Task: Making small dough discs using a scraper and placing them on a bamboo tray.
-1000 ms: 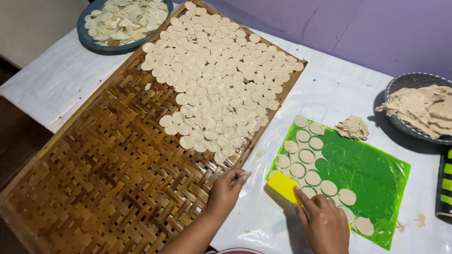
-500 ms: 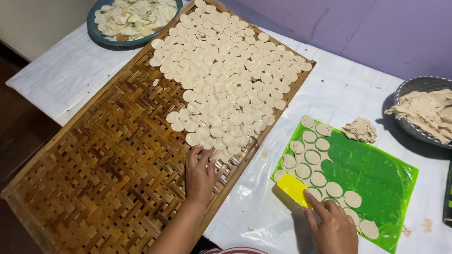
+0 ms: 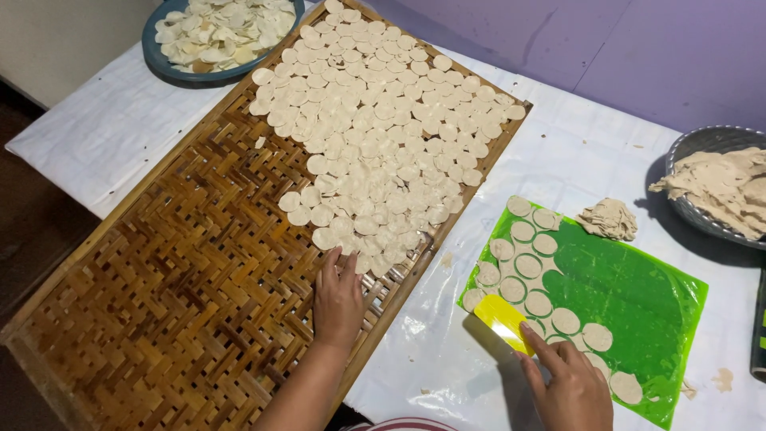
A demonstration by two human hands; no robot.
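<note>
My left hand [image 3: 338,297] lies flat on the woven bamboo tray [image 3: 159,303], fingertips touching the nearest dough rounds [image 3: 375,136] that cover the tray's far half. My right hand [image 3: 568,387] holds a yellow scraper [image 3: 503,321] at the near left corner of a green plastic sheet [image 3: 638,287]. Cut dough circles [image 3: 527,263] lie along that sheet's left and near edges.
A blue plate [image 3: 171,65] of dough rounds stands at the far left. A metal bowl [image 3: 690,148] of dough sits at the right, and a small dough lump [image 3: 608,219] lies beside the green sheet. White cloth [image 3: 104,136] covers the table.
My left hand moved left from beside the green sheet onto the tray and set its fingers at the edge of the dough rounds. My right hand stayed at the scraper.
</note>
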